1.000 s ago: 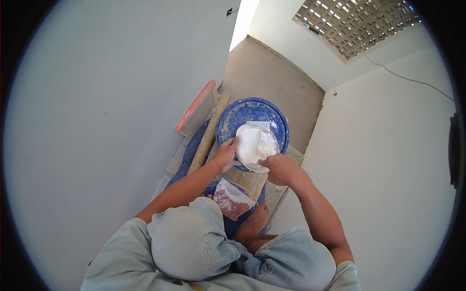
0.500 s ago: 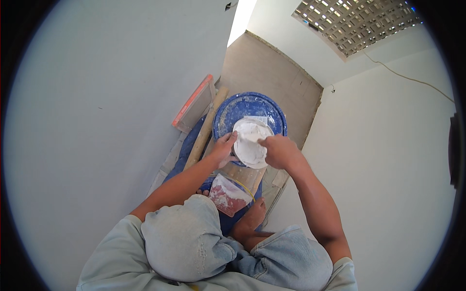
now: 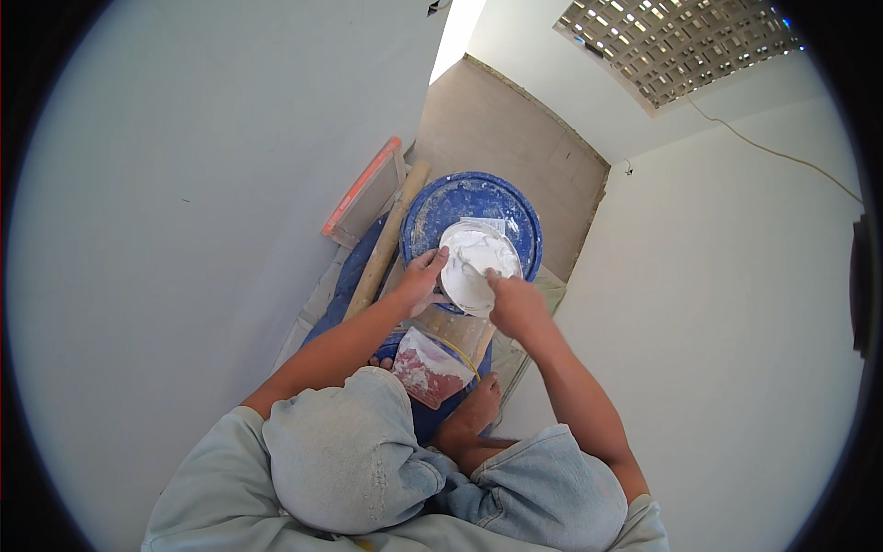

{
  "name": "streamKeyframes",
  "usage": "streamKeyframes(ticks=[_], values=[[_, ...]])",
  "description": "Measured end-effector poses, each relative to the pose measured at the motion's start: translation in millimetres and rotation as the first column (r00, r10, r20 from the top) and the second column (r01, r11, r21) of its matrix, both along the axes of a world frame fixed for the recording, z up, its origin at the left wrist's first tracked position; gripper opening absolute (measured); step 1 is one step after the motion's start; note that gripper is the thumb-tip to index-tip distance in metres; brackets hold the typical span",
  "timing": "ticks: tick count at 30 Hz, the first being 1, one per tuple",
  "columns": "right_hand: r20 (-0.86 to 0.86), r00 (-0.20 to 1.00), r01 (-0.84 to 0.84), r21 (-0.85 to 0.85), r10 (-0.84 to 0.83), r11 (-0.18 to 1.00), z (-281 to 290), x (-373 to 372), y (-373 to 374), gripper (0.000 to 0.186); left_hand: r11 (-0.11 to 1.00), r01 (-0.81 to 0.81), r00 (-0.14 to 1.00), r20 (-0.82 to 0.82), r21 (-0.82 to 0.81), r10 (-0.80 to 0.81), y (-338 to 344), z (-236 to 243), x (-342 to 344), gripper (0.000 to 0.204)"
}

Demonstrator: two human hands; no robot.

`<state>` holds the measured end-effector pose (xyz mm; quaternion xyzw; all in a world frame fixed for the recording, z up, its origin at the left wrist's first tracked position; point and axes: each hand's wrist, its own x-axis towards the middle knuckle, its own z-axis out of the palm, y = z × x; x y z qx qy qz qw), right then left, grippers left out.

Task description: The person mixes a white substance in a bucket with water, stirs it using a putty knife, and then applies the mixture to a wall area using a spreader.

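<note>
My left hand (image 3: 421, 281) grips the rim and side of a round white container (image 3: 480, 245) of white paste over a paint-spattered blue drum lid (image 3: 437, 207). My right hand (image 3: 515, 304) is closed on a pale tool (image 3: 475, 264), perhaps a spatula, dipped into the paste; its shape is partly hidden. Below the container, near my bare feet, lies a reddish plastic piece (image 3: 435, 384) smeared with white powder or paste, by a yellow cord (image 3: 457, 351).
A wooden pole (image 3: 373, 269) and an orange-edged board (image 3: 354, 204) stand left of the drum. Pale walls (image 3: 699, 304) flank me, with a thin wire on the right. A perforated block screen (image 3: 676, 51) is at upper right; grey floor (image 3: 501, 124) lies beyond the drum.
My right hand has moved the tool about within the paste and now sits lower. Both hands, the container and the surroundings appear slightly higher and further left in view.
</note>
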<state>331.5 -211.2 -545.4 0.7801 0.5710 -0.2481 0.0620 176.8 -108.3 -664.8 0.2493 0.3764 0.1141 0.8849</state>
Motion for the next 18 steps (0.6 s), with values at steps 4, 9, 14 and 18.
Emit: streamKeyframes(ticks=[4, 9, 14, 18], values=[[-0.207, 0.978, -0.027, -0.032, 0.020, 0.999, 2, -5, -25, 0.052, 1.000, -0.016, 0.995, -0.095, 0.006, 0.016, -6, 14, 1, 0.058], [-0.256, 0.961, 0.113, 0.035, -0.101, 0.993, 39, 17, -7, 0.053, 0.999, -0.019, 0.999, -0.043, 0.028, 0.021, -1, 11, -2, 0.060], [-0.283, 0.953, 0.112, -0.011, -0.111, 0.994, -8, -17, -37, 0.054, 0.999, -0.034, 0.999, 0.004, -0.008, 0.034, -1, 5, 3, 0.059], [-0.456, 0.889, 0.052, 0.045, -0.026, 0.998, 9, 12, -25, 0.061, 1.000, -0.022, 0.996, -0.091, 0.008, 0.023, 4, 9, 1, 0.057]])
